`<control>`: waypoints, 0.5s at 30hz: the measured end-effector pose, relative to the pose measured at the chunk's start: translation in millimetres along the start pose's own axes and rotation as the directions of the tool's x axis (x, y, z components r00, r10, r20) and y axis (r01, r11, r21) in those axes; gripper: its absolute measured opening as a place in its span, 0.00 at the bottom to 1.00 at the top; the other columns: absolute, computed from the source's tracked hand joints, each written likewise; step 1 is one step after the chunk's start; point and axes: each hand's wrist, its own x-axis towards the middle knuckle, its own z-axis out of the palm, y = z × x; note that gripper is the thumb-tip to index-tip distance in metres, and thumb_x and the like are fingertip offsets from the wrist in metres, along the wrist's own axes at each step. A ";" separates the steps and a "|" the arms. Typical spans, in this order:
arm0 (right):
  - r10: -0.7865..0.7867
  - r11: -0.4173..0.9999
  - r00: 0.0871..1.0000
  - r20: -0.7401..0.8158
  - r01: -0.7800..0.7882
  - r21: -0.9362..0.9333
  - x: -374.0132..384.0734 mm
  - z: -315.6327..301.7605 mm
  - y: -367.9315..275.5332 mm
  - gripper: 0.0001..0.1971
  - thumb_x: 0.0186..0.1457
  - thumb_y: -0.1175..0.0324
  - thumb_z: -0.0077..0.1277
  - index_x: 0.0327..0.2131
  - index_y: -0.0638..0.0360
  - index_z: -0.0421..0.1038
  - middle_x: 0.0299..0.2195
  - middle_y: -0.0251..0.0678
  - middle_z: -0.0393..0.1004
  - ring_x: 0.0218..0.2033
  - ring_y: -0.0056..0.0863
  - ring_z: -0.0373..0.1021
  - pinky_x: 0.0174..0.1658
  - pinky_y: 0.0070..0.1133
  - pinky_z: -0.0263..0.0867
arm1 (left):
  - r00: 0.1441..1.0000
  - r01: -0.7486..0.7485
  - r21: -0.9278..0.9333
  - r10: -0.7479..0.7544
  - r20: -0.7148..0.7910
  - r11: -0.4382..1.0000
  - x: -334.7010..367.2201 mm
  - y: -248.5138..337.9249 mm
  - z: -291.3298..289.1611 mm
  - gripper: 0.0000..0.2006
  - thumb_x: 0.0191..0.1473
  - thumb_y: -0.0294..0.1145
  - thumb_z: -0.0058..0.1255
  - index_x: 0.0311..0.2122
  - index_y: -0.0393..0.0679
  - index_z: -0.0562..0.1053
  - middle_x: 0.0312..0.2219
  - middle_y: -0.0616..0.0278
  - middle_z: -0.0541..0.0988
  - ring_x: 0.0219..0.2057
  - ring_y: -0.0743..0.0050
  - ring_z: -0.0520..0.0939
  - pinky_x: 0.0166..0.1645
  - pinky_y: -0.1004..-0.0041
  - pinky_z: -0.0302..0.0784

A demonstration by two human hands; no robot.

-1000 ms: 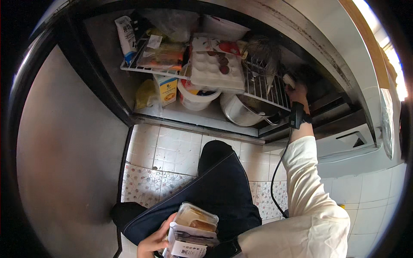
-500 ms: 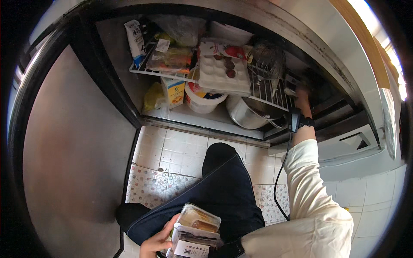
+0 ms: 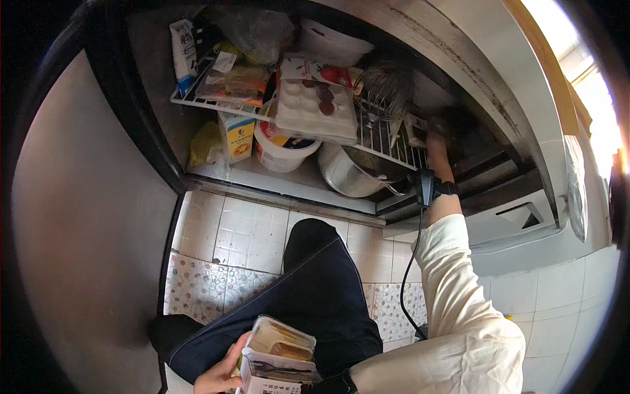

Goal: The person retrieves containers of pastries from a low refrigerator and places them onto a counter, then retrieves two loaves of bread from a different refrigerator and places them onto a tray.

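At the lower edge, my left hand (image 3: 223, 371) is closed around a stack of clear plastic food boxes (image 3: 282, 338), resting over my dark-trousered leg. Brown and pale food shows through the upper box; a white label covers part of the lower one. My right hand (image 3: 438, 134) reaches deep into the open fridge, at the right end of the wire shelf (image 3: 387, 148). Right beside it is a small box-like package (image 3: 415, 131). Shadow hides those fingers, so their grip on the package cannot be made out.
On the shelf are a white tray (image 3: 308, 118) with a few dark red round items, a wire whisk (image 3: 384, 92) and packets. Below stand a white tub (image 3: 282, 157), a yellow-and-white carton (image 3: 237, 134) and a steel pot (image 3: 348, 174). The fridge door (image 3: 85, 217) hangs open at left.
The whole view has shifted, so everything sits further left in the picture. My left hand keeps the food boxes; my right hand stays at the shelf's right end beside the package.
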 end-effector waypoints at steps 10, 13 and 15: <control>0.535 0.737 0.834 0.133 -0.538 0.409 29.8 -57.4 -5.4 0.26 0.43 0.69 0.47 0.49 0.59 0.57 0.48 0.46 0.59 0.49 0.42 0.57 0.49 0.30 0.58 | 0.995 0.038 0.252 -0.013 -0.102 0.967 -13.7 1.4 -5.0 0.41 0.44 0.44 0.52 0.56 0.32 0.47 0.55 0.54 0.53 0.56 0.68 0.54 0.57 0.74 0.46; 0.692 0.497 0.705 0.156 -0.621 0.606 41.9 -65.9 -11.9 0.26 0.44 0.65 0.46 0.49 0.58 0.57 0.49 0.44 0.59 0.49 0.41 0.57 0.49 0.30 0.58 | 0.986 0.091 0.244 -0.053 -0.159 0.965 -18.0 1.8 -1.0 0.40 0.44 0.44 0.52 0.56 0.32 0.47 0.55 0.54 0.54 0.56 0.68 0.54 0.57 0.74 0.47; 0.797 0.218 0.564 0.214 -0.601 0.769 45.9 -72.2 -16.9 0.25 0.45 0.63 0.45 0.49 0.58 0.57 0.49 0.43 0.59 0.49 0.40 0.57 0.48 0.30 0.59 | 0.977 0.123 0.235 -0.077 -0.198 0.964 -21.9 1.6 0.2 0.40 0.44 0.43 0.52 0.56 0.32 0.48 0.55 0.54 0.54 0.55 0.68 0.55 0.57 0.74 0.48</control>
